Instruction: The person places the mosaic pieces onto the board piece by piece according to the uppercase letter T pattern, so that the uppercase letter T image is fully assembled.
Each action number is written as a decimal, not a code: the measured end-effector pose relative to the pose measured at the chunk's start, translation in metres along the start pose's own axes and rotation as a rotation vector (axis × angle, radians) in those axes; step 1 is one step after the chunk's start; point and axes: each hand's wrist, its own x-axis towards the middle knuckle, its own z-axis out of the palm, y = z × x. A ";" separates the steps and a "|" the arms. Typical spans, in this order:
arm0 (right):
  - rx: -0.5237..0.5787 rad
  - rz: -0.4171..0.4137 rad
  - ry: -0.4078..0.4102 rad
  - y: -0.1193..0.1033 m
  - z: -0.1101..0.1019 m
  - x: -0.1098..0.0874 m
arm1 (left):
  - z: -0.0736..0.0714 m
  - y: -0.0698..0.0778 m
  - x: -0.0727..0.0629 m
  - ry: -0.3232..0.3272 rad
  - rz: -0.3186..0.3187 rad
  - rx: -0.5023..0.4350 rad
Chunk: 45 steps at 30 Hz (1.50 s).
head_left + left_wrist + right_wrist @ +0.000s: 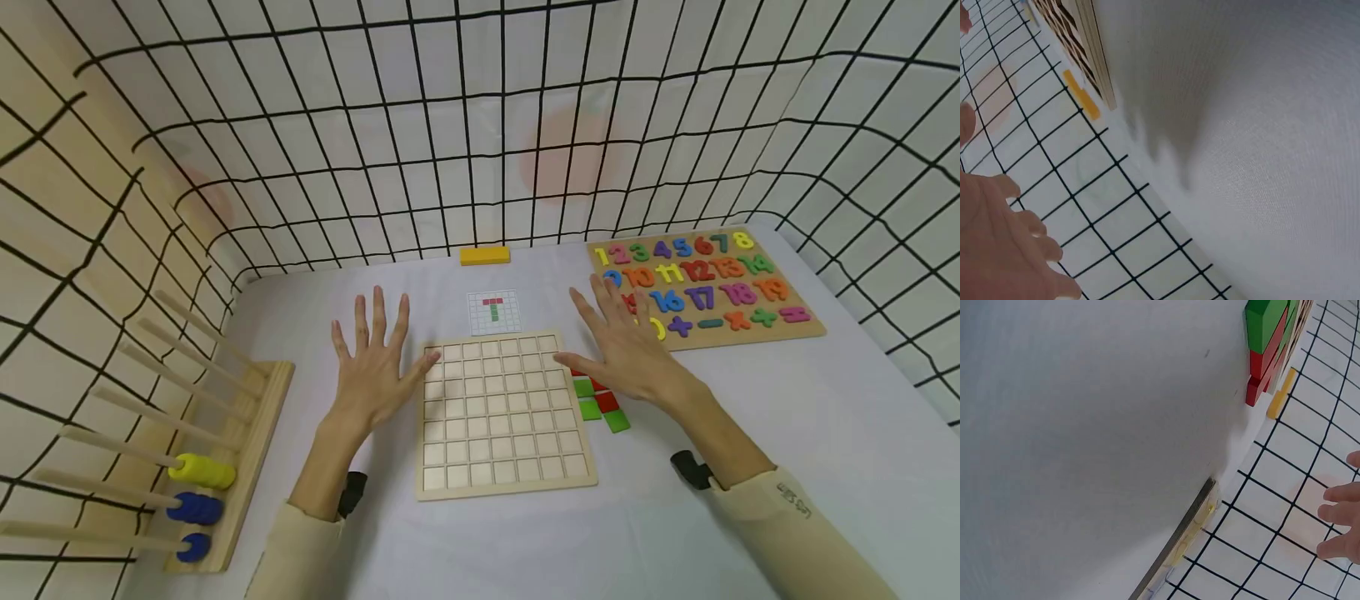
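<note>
My left hand (372, 379) is held with fingers spread over the left edge of a wooden grid board (507, 417), its thumb overlapping the upper left corner. My right hand (626, 354) spreads its fingers past the board's upper right side, holding nothing. Under and below it lie several red and green square tiles (589, 409), partly hidden by the palm. Behind the board sits a small pattern card (493, 312) with a red and green T printed on a grid. The right wrist view shows the green tile (1264, 325) close to red ones.
A wooden number board (750, 329) with coloured numerals stands at the back right, partly behind the right fingers. A yellow block (484, 256) lies by the black wire mesh (502, 154). At left is a pegged wooden rack (258, 442) with yellow and blue beads.
</note>
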 end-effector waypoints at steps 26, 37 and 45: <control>0.392 -0.009 -0.104 0.046 -0.011 -0.023 | 0.008 -0.023 -0.012 -0.521 0.063 -0.304; 0.484 -0.038 -0.227 0.063 -0.007 -0.023 | 0.010 -0.015 -0.011 -0.549 0.039 -0.209; 0.524 -0.011 -0.335 0.068 -0.002 -0.022 | 0.010 -0.014 -0.012 -0.552 0.028 -0.170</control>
